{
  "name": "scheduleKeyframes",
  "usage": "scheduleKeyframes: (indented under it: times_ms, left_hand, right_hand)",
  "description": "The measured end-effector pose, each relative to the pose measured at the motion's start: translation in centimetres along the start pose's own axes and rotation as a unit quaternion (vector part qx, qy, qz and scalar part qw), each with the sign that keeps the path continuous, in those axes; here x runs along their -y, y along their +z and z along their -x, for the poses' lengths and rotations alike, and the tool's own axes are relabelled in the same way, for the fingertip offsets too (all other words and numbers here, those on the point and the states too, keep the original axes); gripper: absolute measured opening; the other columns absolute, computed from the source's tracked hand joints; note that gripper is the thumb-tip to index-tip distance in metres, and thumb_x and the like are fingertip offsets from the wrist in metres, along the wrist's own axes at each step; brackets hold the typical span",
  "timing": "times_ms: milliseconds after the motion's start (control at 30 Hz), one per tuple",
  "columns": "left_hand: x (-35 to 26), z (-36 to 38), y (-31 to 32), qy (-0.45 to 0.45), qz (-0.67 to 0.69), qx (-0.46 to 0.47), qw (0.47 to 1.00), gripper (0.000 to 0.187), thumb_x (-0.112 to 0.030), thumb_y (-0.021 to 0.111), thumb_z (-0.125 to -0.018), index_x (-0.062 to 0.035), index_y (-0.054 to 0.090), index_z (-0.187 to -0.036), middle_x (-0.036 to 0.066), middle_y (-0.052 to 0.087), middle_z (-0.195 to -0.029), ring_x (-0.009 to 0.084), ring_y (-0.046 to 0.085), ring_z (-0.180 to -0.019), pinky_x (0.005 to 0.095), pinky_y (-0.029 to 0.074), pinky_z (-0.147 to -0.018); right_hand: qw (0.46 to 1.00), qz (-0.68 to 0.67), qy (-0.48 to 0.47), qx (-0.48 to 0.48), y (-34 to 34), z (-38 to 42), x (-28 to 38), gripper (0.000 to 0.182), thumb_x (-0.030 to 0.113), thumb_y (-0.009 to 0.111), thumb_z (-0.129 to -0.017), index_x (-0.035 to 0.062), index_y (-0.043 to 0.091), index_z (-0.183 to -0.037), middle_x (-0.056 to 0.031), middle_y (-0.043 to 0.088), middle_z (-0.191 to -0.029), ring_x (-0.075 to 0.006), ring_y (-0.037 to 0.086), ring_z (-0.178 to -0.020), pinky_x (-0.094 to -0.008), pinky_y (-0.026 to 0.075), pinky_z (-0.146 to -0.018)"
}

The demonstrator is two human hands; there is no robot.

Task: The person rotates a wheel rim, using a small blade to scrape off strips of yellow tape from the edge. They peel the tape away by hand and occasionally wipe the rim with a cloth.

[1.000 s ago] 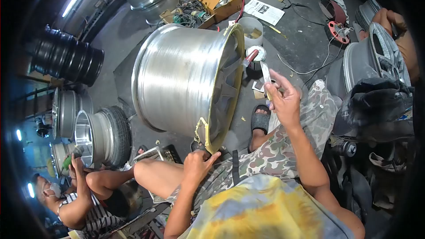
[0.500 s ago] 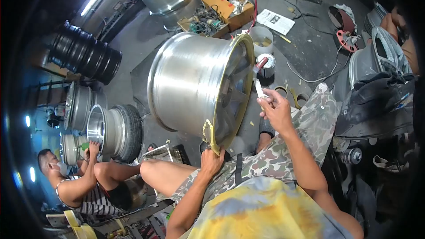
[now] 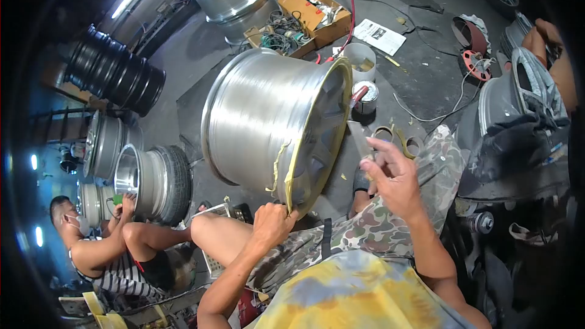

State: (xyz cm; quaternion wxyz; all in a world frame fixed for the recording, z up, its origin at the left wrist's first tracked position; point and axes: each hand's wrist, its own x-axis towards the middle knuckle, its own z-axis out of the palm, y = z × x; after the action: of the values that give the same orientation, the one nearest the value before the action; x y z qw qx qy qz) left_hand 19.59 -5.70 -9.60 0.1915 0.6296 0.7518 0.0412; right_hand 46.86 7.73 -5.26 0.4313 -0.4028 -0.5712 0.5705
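Note:
A large bare-metal wheel rim (image 3: pixel 262 109) lies on its side before me, its spoked face to the right. Yellow masking tape (image 3: pixel 296 164) runs round the face edge, and a loose strip (image 3: pixel 277 167) hangs over the barrel. My left hand (image 3: pixel 273 226) is closed at the lower edge of the rim, by the tape; its fingertips are partly hidden. In my right hand (image 3: pixel 395 180), a flat grey scraper (image 3: pixel 358 138) is pinched between thumb and fingers. Its blade points up beside the rim's face, apart from it.
Behind the rim stand an open can (image 3: pixel 365 99) and a translucent bucket (image 3: pixel 359 61). Tape rolls (image 3: pixel 413 146) lie near my knee. A co-worker (image 3: pixel 103 250) sits at left, handling another rim (image 3: pixel 131 173). Cardboard boxes (image 3: pixel 332 21), cables and a rim (image 3: pixel 496 100) lie around.
My left hand has moved left and slightly down along the rim's lower edge. My right hand has come lower and nearer, turning the scraper's flat side into view. The loose tape strip has shifted left.

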Motion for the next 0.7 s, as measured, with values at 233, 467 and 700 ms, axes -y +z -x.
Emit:
scheduleKeyframes:
  times_ms: [233,467,700]
  left_hand:
    - [-0.2,-0.4,-1.0,0.007,-0.008,0.042,0.999,0.040,-0.026,0.071,-0.094,0.0057,0.071,-0.070,0.030,0.063,-0.066,0.0491,0.067,-0.066,0.0555,0.055,-0.065]
    - [-0.3,-0.3,-0.8,0.013,0.009,0.039,0.999,0.041,-0.027,0.071,-0.095,0.0075,0.072,-0.073,0.031,0.065,-0.071,0.0500,0.068,-0.069,0.0561,0.056,-0.067]
    - [-0.4,-0.5,-1.0,0.003,0.002,0.053,0.999,0.043,-0.030,0.071,-0.094,0.0081,0.073,-0.075,0.033,0.066,-0.071,0.0512,0.069,-0.069,0.0563,0.057,-0.069]
  right_hand:
    - [0.991,0.032,-0.062,0.111,4.5,-3.6,1.0,0.054,0.006,0.075,-0.099,0.0031,0.059,-0.150,-0.0040,0.055,-0.074,-0.0079,0.052,-0.057,-0.0281,0.048,-0.056]
    - [0.975,0.124,-0.151,0.103,5.4,-3.7,0.9,0.047,0.002,0.073,-0.097,-0.0009,0.064,-0.143,-0.0238,0.075,-0.110,-0.0196,0.063,-0.069,-0.0321,0.052,-0.067]
    - [0.976,0.093,-0.150,0.124,8.4,-5.8,0.7,0.045,0.001,0.070,-0.098,-0.0031,0.062,-0.143,-0.0239,0.076,-0.116,-0.0248,0.072,-0.079,-0.0344,0.056,-0.074]
